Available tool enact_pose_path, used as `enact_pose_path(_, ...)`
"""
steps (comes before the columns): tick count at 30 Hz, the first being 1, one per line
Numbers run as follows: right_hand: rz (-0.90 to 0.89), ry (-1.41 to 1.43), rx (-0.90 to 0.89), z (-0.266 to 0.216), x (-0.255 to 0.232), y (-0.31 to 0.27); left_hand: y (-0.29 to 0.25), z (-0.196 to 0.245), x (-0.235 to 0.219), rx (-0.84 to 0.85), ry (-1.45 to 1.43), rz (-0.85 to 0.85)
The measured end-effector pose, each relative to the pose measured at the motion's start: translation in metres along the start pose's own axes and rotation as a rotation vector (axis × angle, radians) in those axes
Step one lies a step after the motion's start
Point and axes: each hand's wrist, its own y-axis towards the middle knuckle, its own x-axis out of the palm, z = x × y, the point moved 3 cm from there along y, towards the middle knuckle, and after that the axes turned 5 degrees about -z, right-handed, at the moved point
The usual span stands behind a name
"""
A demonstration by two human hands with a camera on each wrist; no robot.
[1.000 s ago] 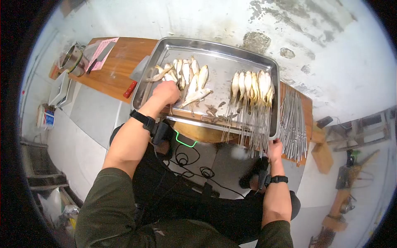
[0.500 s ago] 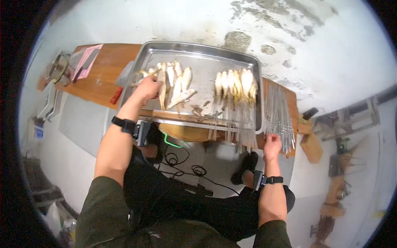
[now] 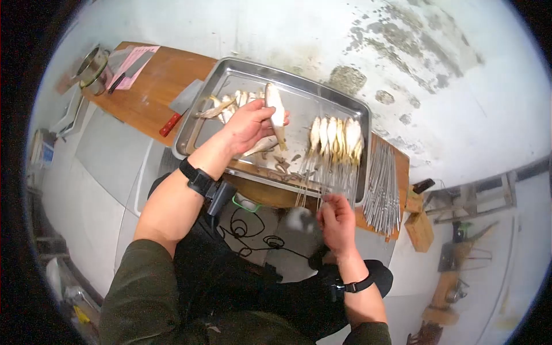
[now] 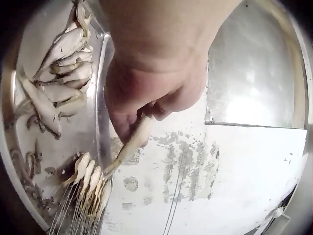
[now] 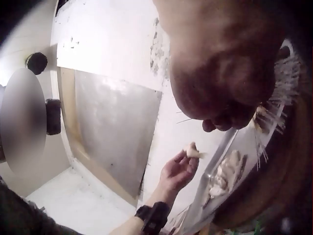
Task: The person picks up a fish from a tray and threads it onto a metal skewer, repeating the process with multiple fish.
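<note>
My left hand (image 3: 250, 129) holds a small pale fish (image 3: 275, 103) above the metal tray (image 3: 322, 102), its tail pointing down toward me. Loose fish (image 4: 68, 58) lie heaped in the tray's left part, partly behind that hand in the head view. Along the right side of the tray is a row of skewered fish (image 3: 336, 138), their skewers sticking out over the front rim. In front of the tray, my right hand (image 3: 338, 224) has curled fingers pinching thin metal skewers (image 4: 176, 198), which show as two fine lines in the left wrist view.
A bundle of bare skewers (image 3: 383, 192) lies on the wooden table (image 3: 172, 69) right of the tray. At the left are a red-handled cleaver (image 3: 171, 123), a knife (image 3: 138, 64) on pink paper and a metal pot (image 3: 94, 66). Dark scraps (image 3: 282, 165) lie near the tray's front.
The left hand has lifted a fish out of the heap and brought it toward the tray's middle. The right hand has moved left from the skewer bundle, with skewers in its fingers.
</note>
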Motion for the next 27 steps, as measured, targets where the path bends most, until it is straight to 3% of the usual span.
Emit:
enact_pose_path(2, -0.060, 0.096, 0.018, 0.006, 0.012, 0.006, 0.001, 0.003, -0.001, 0.031, 0.030, 0.001)
enact_pose_path(5, -0.052, -0.048, -0.088, 0.030, 0.017, 0.019, 0.009, 0.006, -0.009, 0.073, -0.001, 0.037)
enact_pose_path(8, -0.057, -0.172, -0.054, 0.037, 0.017, 0.024, 0.013, 0.008, -0.011, 0.089, -0.028, 0.106)
enact_pose_path(15, -0.056, -0.104, -0.019, 0.043, 0.013, 0.025, 0.021, 0.011, -0.010, 0.116, -0.028, 0.179)
enact_pose_path(27, -0.014, -0.215, -0.050, 0.042, 0.003, 0.015, 0.022, 0.013, -0.004, 0.167, -0.029, 0.155)
